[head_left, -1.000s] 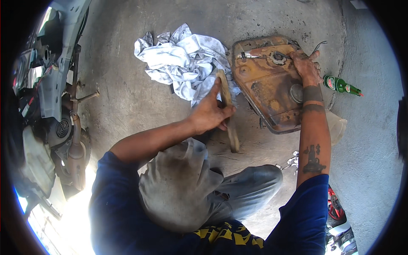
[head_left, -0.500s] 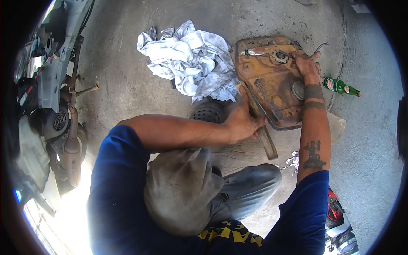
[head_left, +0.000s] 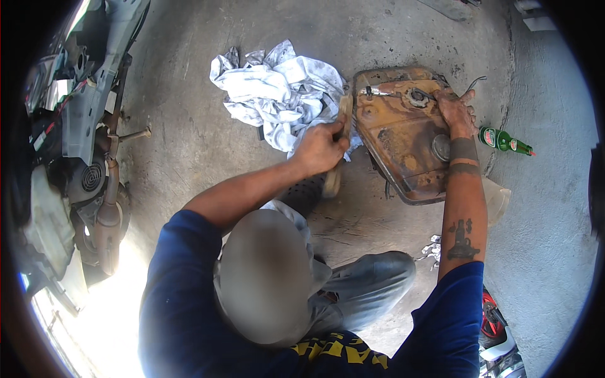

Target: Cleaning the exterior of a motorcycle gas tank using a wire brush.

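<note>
My left hand (head_left: 321, 150) is closed around a wooden stick (head_left: 331, 183), held upright in the picture along the left edge of a rusty, brown fuel tank (head_left: 394, 145). My right hand (head_left: 457, 112) grips the tank's upper right corner, fingers curled over it. On the tank's top are a round ringed opening (head_left: 418, 97), a metal fitting (head_left: 377, 90) and a round cap (head_left: 441, 148). Left of the stick lies a crumpled pile of stained white cloth (head_left: 271, 85).
Motor scooter parts and an exhaust pipe (head_left: 109, 217) line the left side. A green bottle (head_left: 502, 140) lies right of the tank, near a pale container (head_left: 496, 198). My bent knee (head_left: 394, 274) and a dark clog (head_left: 296, 192) are below, near a red wheel (head_left: 490, 315).
The stick and my left hand moved right and down, then back up and leftward. The tank shifted slightly down in view. My right hand stays on it.
</note>
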A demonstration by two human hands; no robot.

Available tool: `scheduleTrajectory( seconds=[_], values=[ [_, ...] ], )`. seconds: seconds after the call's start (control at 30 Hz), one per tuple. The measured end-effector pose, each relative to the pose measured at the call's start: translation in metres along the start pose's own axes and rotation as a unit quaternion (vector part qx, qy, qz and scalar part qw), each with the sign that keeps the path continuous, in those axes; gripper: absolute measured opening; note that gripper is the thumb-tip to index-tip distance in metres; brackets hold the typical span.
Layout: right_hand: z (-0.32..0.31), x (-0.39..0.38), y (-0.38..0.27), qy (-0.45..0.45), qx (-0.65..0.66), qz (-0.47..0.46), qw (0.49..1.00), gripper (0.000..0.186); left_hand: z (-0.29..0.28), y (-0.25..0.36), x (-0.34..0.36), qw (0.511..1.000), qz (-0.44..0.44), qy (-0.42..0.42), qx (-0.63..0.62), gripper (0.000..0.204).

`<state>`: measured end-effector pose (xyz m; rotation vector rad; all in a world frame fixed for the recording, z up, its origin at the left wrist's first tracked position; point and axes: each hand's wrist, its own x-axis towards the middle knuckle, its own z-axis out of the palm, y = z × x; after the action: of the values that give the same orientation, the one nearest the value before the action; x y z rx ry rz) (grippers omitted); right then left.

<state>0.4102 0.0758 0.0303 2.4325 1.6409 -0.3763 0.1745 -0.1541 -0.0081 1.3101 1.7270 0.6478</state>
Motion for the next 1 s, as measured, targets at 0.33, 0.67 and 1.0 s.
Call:
scheduleTrajectory(
  seconds=[0.33,0.67,1.0],
  values=[
    [-0.008,-0.007,0.000,-0.025,-0.025,0.009,0.999,0.115,-0.030,-0.010,0.038,1.000,0.028,-0.001,-0.009,0.054],
    [-0.006,-0.010,-0.019,-0.044,-0.044,-0.001,0.998,0.109,-0.002,-0.013,0.114,0.997,0.061,0.035,0.027,0.054],
    [-0.005,-0.003,-0.025,-0.036,-0.071,0.006,0.997,0.097,-0.035,-0.011,0.101,0.999,-0.029,-0.038,-0.015,0.051]
  ],
)
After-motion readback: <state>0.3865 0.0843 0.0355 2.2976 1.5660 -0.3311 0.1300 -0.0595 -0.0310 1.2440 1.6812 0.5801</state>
